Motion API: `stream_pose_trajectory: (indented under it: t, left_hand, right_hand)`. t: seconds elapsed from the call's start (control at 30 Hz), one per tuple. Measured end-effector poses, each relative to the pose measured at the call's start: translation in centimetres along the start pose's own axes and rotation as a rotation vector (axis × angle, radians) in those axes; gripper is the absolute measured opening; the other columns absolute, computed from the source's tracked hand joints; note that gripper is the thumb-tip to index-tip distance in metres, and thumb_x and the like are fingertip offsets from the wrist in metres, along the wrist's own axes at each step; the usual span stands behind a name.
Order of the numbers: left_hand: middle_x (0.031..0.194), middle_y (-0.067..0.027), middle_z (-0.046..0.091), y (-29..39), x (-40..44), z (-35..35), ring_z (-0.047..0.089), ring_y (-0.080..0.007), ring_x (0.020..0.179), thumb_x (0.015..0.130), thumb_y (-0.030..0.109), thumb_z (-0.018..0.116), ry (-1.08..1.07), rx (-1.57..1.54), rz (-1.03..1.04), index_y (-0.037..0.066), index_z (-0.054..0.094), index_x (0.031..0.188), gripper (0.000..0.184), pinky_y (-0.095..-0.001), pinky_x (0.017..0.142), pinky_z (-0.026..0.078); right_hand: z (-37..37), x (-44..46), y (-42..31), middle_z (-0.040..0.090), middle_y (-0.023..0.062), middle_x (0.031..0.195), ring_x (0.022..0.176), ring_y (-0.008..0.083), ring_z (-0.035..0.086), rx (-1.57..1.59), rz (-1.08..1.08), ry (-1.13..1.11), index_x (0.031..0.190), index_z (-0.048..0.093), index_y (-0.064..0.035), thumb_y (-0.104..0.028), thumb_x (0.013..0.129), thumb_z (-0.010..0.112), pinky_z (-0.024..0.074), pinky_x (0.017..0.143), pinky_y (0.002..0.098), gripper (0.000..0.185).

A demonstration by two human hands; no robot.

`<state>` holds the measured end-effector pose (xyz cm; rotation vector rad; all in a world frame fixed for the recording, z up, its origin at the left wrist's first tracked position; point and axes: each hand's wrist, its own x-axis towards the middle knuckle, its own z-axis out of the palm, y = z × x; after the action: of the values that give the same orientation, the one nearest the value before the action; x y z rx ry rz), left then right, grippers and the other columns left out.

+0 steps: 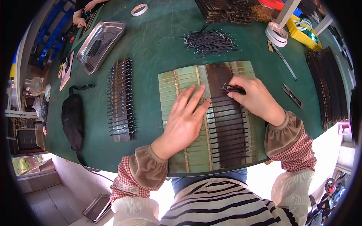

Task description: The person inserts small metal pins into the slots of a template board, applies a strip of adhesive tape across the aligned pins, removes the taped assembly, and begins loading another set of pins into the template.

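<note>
A pale green grooved board (167, 88) lies near the table's front edge. Along it runs a dark brown strip (219, 75), crossed below my hands by a row of thin black wires (228, 137). My left hand (183, 122) rests on the board just left of that strip, fingers stretched and apart, holding nothing. Over the strip's upper part, my right hand (254, 96) pinches a small bundle of short black wires (230, 88) with light tips. The strip's surface under the right fingers is partly hidden.
Loose black wires (209, 41) are heaped beyond the board. To the left lie a wired strip (121, 100), a black pouch (72, 122) and a metal tray (117, 28). Snips (293, 96), a pen (286, 64) and tape rolls (276, 34) are right. Another person's hand (79, 22) shows upper left.
</note>
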<state>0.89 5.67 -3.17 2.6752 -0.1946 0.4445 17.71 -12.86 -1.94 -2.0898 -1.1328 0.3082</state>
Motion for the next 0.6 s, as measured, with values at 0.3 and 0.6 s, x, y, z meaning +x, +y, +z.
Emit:
stream_pose_trajectory:
  t: [0.3,0.6]
  left_hand:
    - [0.135,-0.0181,0.058,-0.6,0.5,-0.7,0.052,-0.0349,0.129,0.092,0.000,0.064,0.085,-0.375,-0.152,0.000,0.063,0.123,0.031,-0.0422,0.106,0.043]
    - [0.108,-0.0056,0.067,-0.3,3.5,0.8,0.060,-0.0140,0.108,0.097,0.001,0.063,0.047,-1.019,-0.355,0.001,0.062,0.098,0.001,-0.0301,0.097,0.046]
  right_hand:
    - [-2.7,0.8,0.8,0.065,0.0135,0.083,0.075,0.0262,0.064,0.121,-0.018,0.058,0.106,0.070,0.0005,-0.009,0.087,0.070,0.0511,0.072,0.0374,0.021]
    - [-3.0,1.7,-2.8,0.068,0.0012,0.076,0.060,0.0047,0.054,0.555,0.323,-0.367,0.103,0.070,0.0003,-0.012,0.093,0.068,0.0452,0.054,0.0222,0.016]
